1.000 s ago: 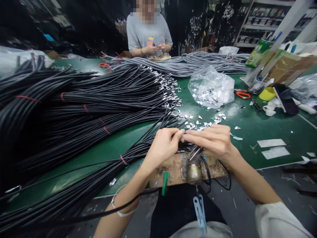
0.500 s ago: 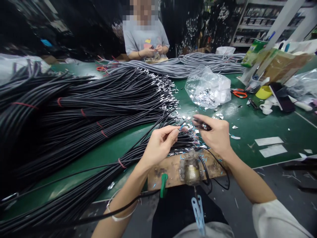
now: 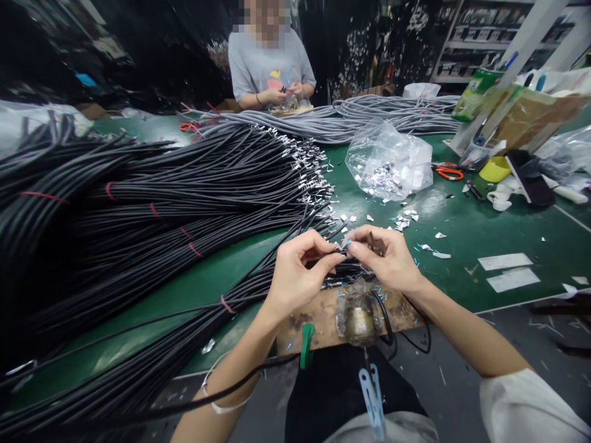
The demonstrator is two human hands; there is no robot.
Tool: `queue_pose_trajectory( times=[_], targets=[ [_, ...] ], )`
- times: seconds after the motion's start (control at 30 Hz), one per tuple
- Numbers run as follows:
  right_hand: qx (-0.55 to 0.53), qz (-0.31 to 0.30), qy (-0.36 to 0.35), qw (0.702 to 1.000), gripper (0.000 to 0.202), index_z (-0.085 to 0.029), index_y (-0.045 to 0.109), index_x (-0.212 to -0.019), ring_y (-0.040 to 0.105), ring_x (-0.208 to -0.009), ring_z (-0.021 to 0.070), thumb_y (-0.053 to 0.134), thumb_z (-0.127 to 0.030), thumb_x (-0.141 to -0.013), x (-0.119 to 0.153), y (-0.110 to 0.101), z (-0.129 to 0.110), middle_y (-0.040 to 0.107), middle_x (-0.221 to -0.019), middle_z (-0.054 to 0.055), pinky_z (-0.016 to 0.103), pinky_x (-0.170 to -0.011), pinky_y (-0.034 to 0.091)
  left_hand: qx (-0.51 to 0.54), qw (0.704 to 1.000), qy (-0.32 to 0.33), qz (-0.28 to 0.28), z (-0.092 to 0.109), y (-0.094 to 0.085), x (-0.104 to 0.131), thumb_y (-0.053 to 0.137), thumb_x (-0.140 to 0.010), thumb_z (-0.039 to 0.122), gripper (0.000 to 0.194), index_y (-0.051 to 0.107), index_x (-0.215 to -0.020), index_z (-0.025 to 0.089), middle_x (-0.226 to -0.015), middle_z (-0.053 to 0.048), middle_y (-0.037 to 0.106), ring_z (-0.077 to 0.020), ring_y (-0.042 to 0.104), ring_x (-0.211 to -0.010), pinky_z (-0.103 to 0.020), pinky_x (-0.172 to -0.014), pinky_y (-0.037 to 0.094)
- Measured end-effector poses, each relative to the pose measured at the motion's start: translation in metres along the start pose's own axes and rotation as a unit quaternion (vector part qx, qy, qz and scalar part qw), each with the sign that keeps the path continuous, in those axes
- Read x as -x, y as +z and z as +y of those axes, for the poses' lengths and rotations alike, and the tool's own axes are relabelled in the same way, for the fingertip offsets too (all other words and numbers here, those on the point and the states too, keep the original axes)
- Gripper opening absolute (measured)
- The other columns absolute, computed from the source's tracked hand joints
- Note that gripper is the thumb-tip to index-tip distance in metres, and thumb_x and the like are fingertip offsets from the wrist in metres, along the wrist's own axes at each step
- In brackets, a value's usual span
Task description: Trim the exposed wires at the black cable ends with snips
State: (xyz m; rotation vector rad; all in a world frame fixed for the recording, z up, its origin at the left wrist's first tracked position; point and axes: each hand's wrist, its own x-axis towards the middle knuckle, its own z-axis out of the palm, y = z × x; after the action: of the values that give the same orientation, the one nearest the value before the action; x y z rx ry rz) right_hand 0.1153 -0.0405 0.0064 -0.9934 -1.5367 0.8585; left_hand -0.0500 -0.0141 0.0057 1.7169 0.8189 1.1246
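My left hand (image 3: 300, 271) is closed in a pinch on the end of a black cable (image 3: 340, 249), from which thin blue and white wires (image 3: 347, 243) stick out. The fingertips of my right hand (image 3: 385, 255) meet them there, pinched on the wire ends. A small dark hand tool (image 3: 376, 243) is tucked in that same hand; its kind is mostly hidden by the fingers. Below both hands runs a bundle of black cables (image 3: 258, 284) tied with a red band (image 3: 226, 304). Just under them, a round metal-like piece (image 3: 360, 320) sits on a stained wooden board (image 3: 318, 307).
Large bundles of black cables (image 3: 184, 178) with stripped white ends cover the left. Grey cables (image 3: 323, 120) lie behind. A clear plastic bag (image 3: 390, 163) of scraps, orange-handled scissors (image 3: 449, 172), a phone (image 3: 530, 178) and paper strips (image 3: 505, 261) are to the right. A person (image 3: 272, 67) sits opposite.
My right hand has moved left and in to the cable end, its fingertips now touching the wires beside my left hand. The left hand has stayed nearly in place.
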Motion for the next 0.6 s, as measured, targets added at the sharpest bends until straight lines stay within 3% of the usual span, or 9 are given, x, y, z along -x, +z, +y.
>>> queue_pose_trajectory(
  times=[0.17, 0.27, 0.33, 0.43, 0.53, 0.6],
  targets=[
    [-0.154, -0.050, 0.128, 0.978, 0.028, -0.013, 0.064, -0.076, 0.031, -0.036, 0.0016, 0.069, -0.041, -0.074, -0.005, -0.002, 0.002, 0.056, -0.054, -0.004, 0.017, -0.033, 0.022, -0.189, 0.963, 0.181, 0.069, 0.001, 0.000, 0.004, 0.067, -0.074, 0.012, 0.010, 0.061, -0.067, 0.016, -0.064, 0.001, 0.056, -0.0090, 0.052, -0.058, -0.022, -0.055, 0.041],
    [-0.141, -0.033, 0.127, 0.981, 0.033, -0.013, 0.064, -0.066, 0.026, -0.034, 0.0020, 0.063, -0.043, -0.080, -0.004, -0.002, -0.002, 0.042, -0.041, -0.008, 0.018, -0.034, 0.019, -0.244, 0.933, 0.239, 0.111, 0.001, 0.000, 0.006, 0.066, -0.074, 0.007, 0.011, 0.061, -0.070, 0.017, -0.064, 0.002, 0.056, -0.0084, 0.051, -0.058, -0.021, -0.054, 0.040],
    [-0.093, -0.011, 0.095, 0.991, 0.034, -0.013, 0.064, -0.062, 0.028, -0.036, 0.0030, 0.060, -0.040, -0.083, -0.002, -0.002, -0.005, 0.037, -0.039, -0.008, 0.019, -0.036, 0.022, -0.273, 0.914, 0.272, 0.129, 0.000, 0.001, 0.006, 0.065, -0.073, 0.004, 0.014, 0.060, -0.072, 0.017, -0.064, 0.002, 0.055, -0.0079, 0.052, -0.058, -0.020, -0.056, 0.042],
    [0.029, 0.047, 0.018, 0.998, 0.020, -0.014, 0.067, -0.067, 0.041, -0.044, 0.0055, 0.062, -0.028, -0.081, 0.002, 0.001, -0.008, 0.053, -0.050, -0.003, 0.019, -0.042, 0.032, -0.308, 0.885, 0.313, 0.154, -0.001, 0.003, 0.006, 0.065, -0.073, 0.003, 0.015, 0.059, -0.071, 0.016, -0.062, 0.003, 0.054, -0.0072, 0.052, -0.057, -0.019, -0.056, 0.043],
    [0.161, 0.098, -0.107, 0.976, 0.009, -0.015, 0.067, -0.073, 0.049, -0.053, 0.0078, 0.060, -0.016, -0.079, 0.008, 0.005, -0.006, 0.060, -0.061, -0.001, 0.021, -0.050, 0.038, -0.327, 0.871, 0.318, 0.182, -0.001, 0.007, 0.006, 0.067, -0.072, 0.005, 0.012, 0.061, -0.072, 0.015, -0.060, 0.003, 0.054, -0.0065, 0.050, -0.053, -0.018, -0.051, 0.041],
    [0.215, 0.077, -0.179, 0.957, 0.008, -0.014, 0.066, -0.074, 0.051, -0.057, 0.0086, 0.059, -0.011, -0.076, 0.010, 0.007, -0.004, 0.061, -0.065, 0.000, 0.022, -0.054, 0.040, -0.324, 0.878, 0.298, 0.188, 0.001, 0.008, 0.007, 0.068, -0.072, 0.007, 0.009, 0.064, -0.075, 0.014, -0.061, 0.003, 0.055, -0.0056, 0.048, -0.050, -0.018, -0.048, 0.038]
  ],
)
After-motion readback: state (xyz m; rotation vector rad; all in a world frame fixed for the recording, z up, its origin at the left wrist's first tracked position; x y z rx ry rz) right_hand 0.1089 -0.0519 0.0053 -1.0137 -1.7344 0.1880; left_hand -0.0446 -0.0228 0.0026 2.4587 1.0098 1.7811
